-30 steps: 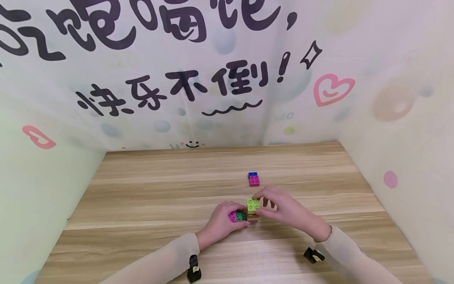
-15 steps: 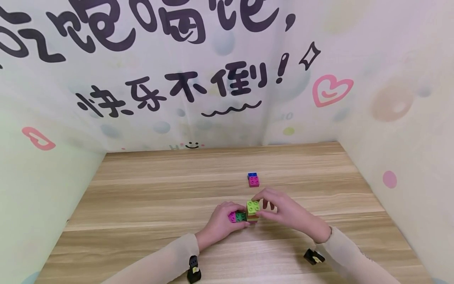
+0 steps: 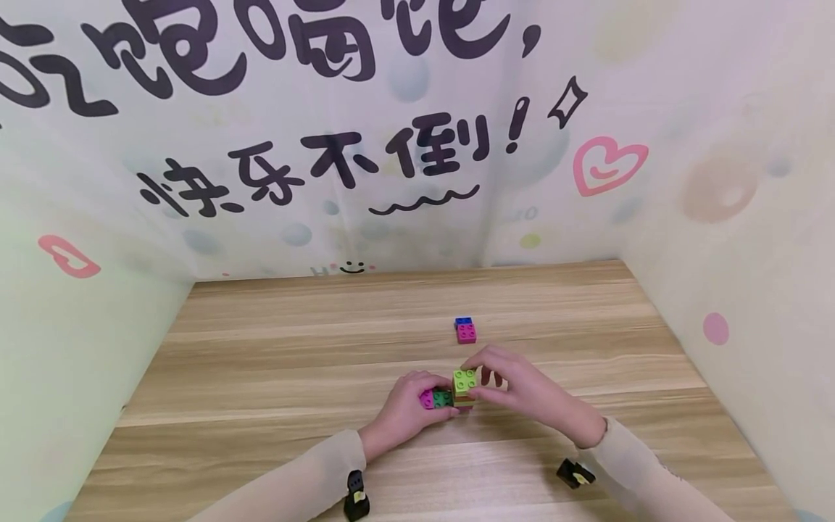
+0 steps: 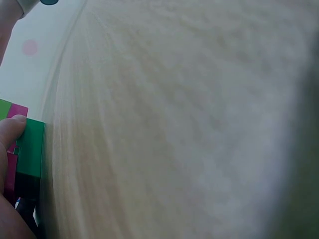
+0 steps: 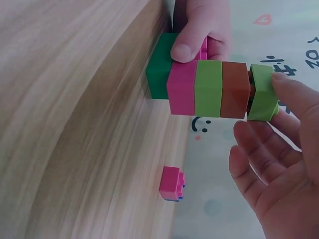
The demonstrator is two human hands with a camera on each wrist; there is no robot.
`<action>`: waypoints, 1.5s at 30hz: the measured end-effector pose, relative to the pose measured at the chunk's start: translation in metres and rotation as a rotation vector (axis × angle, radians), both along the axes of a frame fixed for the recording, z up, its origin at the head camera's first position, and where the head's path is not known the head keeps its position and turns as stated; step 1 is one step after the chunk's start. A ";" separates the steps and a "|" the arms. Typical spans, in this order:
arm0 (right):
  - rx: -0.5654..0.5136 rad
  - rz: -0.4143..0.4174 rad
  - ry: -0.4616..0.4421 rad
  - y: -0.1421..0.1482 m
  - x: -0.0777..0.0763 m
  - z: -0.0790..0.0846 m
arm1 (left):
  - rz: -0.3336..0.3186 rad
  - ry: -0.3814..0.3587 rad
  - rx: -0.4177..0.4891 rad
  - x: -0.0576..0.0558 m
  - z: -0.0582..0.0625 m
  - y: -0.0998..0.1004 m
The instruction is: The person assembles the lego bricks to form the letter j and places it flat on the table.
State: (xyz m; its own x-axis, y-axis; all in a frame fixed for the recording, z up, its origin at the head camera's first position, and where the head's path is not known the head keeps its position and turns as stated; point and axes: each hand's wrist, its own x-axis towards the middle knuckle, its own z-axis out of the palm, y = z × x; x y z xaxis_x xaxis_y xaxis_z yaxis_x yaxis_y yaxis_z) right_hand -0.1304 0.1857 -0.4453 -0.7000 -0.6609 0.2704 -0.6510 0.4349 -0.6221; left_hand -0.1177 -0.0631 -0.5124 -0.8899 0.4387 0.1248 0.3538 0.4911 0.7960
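Note:
A toy brick tower stands on the table: a green brick [image 5: 158,74] at the bottom, then a pink brick [image 5: 182,88], a lime brick [image 5: 208,88] and an orange-brown brick [image 5: 235,89]. My right hand [image 3: 525,384] pinches another lime brick [image 3: 464,380] between thumb and fingers at the top. That brick sits slightly tilted, a narrow gap showing beneath it in the right wrist view. With thumb and fingers, my left hand [image 3: 404,409] grips the tower's base from the left. Beside the tower, a further pink brick [image 3: 427,399] on the green base is partly hidden by that hand.
Farther back on the wooden table [image 3: 293,341] lie a pink brick [image 3: 466,333] and a blue brick [image 3: 463,320], joined together. A printed cloth [image 3: 313,239] rises along the table's back edge, and pale walls flank both sides.
The upper lime brick has come down slightly toward the orange-brown brick, with my right hand still holding it. My left hand stays in place at the base.

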 end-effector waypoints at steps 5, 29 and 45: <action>-0.010 0.001 -0.008 -0.001 0.000 -0.001 | 0.001 -0.001 -0.006 0.000 -0.001 0.000; 0.092 -0.008 0.031 -0.005 0.004 0.004 | -0.011 0.021 0.000 -0.002 -0.003 -0.001; 0.052 -0.023 -0.050 -0.002 0.004 -0.002 | -0.011 0.018 -0.006 -0.004 -0.004 0.001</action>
